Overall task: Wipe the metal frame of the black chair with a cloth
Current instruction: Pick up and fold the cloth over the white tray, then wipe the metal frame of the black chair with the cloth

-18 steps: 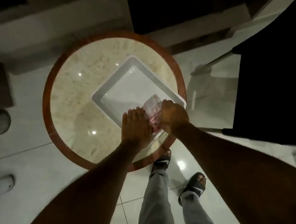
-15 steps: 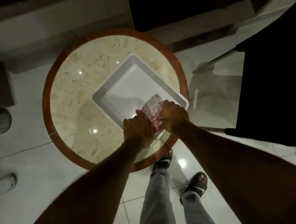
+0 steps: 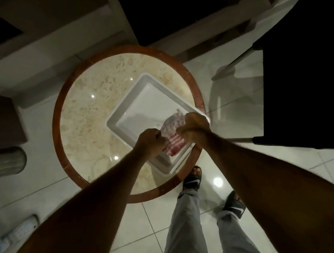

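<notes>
A red-and-white striped cloth is bunched over the near right corner of a white rectangular tray. My left hand grips its near left side, fingers curled shut. My right hand grips its far right side. The cloth is stretched between both fists. The black chair stands to the right of the table. Its metal frame shows as a slanted leg at the back and a horizontal bar near my right wrist.
The tray rests on a round marble table with a reddish-brown rim. The floor is glossy light tile. A metal bin stands at the left. Pale shoes lie at the lower left. My feet in black slides are beside the table.
Both hands have closed into fists on the cloth and pulled slightly apart, bunching and stretching it. Before, the left hand lay flatter over it.
</notes>
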A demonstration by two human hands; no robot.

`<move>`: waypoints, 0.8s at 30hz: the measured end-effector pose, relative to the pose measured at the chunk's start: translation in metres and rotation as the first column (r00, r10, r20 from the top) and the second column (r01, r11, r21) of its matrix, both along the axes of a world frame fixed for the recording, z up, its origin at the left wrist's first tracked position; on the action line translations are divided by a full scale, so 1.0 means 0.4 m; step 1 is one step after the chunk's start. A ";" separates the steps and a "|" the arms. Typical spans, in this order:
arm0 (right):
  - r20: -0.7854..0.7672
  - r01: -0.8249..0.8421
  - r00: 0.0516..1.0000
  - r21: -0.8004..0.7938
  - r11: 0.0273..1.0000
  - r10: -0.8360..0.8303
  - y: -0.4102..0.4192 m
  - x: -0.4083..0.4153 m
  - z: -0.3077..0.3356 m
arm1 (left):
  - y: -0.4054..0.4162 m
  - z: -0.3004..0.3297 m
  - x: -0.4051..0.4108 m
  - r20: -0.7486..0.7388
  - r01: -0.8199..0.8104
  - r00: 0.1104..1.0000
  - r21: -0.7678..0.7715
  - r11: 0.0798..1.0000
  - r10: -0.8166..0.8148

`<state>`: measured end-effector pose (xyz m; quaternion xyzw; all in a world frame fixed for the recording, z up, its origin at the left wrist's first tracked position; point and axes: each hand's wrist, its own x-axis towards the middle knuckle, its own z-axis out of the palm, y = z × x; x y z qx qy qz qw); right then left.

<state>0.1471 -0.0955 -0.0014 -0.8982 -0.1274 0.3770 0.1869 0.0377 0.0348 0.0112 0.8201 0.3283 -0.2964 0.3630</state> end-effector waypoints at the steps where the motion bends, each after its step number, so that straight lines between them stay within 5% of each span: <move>1: 0.006 0.069 0.998 0.023 0.997 -0.069 -0.020 0.002 0.022 | -0.004 0.025 0.012 0.038 -0.003 0.999 0.003 1.000 0.003; 6: -0.224 0.501 0.861 0.222 0.836 -0.457 -0.120 0.017 0.122 | -0.045 0.122 0.080 0.254 0.039 0.966 -0.001 0.999 -0.038; 11: -0.514 0.737 0.675 0.430 0.521 -0.530 -0.353 0.001 0.212 | -0.223 0.205 0.174 0.347 0.218 0.920 -0.060 0.974 -0.184; 17: -0.639 0.843 0.532 0.460 0.278 -0.555 -0.699 -0.088 0.206 | -0.532 0.225 0.216 0.330 0.531 0.821 -0.141 0.835 -0.466; 24: -0.680 0.878 0.346 0.477 -0.032 -0.646 -1.077 -0.216 0.188 | -0.957 0.199 0.234 0.290 0.814 0.570 -0.075 0.576 -0.769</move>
